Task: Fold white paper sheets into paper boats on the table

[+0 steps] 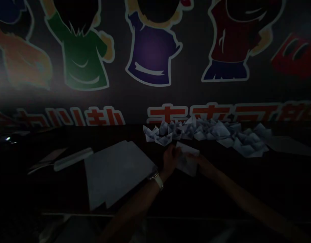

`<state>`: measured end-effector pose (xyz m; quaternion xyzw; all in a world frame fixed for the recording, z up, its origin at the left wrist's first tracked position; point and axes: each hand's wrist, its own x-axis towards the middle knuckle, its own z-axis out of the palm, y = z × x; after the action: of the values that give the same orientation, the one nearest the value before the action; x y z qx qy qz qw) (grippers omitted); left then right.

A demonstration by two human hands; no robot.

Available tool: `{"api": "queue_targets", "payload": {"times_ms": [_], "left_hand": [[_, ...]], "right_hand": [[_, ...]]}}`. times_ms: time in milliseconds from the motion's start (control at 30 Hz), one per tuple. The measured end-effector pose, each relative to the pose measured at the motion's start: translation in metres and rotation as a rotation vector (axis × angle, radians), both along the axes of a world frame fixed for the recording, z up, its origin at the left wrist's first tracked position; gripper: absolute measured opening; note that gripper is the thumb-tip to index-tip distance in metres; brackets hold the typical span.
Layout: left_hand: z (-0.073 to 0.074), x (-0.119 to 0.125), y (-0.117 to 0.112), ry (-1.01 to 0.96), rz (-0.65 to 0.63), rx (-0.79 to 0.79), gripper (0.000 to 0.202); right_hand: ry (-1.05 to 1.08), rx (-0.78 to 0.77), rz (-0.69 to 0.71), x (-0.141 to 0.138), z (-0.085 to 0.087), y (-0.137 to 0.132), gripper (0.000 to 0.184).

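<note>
Between my two hands, just above the dark table, is a partly folded sheet of white paper. My left hand, with a pale-strapped watch at the wrist, pinches its left edge. On the other side my right hand grips the upper right edge, its fingers partly hidden by the paper and the dim light. Beyond the hands lie many folded paper boats, crowded together toward the right. A stack of white paper sheets rests left of my left hand, close to the forearm.
Left of the stack lies a long pale rolled or wrapped object. A flat sheet is on the right beyond the boats. Behind the table rises a wall with cartoon figures and red characters. The scene is very dark.
</note>
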<state>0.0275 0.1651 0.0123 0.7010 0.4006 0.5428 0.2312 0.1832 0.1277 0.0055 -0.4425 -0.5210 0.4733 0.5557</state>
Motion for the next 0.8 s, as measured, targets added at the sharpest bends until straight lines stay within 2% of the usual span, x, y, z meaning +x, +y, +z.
{"api": "queue_targets", "payload": {"times_ms": [200,367,500,700,800], "left_hand": [[-0.0039,0.0036,0.0019,-0.032,-0.014,-0.038,0.03],[-0.0054,0.0048,0.0058,-0.043,-0.011,-0.038,0.03],[-0.0056,0.0059,0.0077,-0.07,-0.055,-0.059,0.032],[0.001,0.0019,0.0073,-0.09,-0.067,-0.075,0.032],[0.0025,0.0007,0.0051,-0.088,-0.063,-0.067,0.032]], "right_hand": [[0.106,-0.132,0.015,-0.0072,0.0022,-0.0034,0.047],[0.095,-0.155,-0.063,-0.0079,0.0017,-0.0011,0.043],[0.126,-0.131,-0.096,-0.008,0.0008,-0.0015,0.037],[0.167,-0.121,0.0,-0.0046,0.0029,-0.0049,0.038],[0.146,-0.128,-0.049,-0.0022,0.0013,-0.002,0.04]]}}
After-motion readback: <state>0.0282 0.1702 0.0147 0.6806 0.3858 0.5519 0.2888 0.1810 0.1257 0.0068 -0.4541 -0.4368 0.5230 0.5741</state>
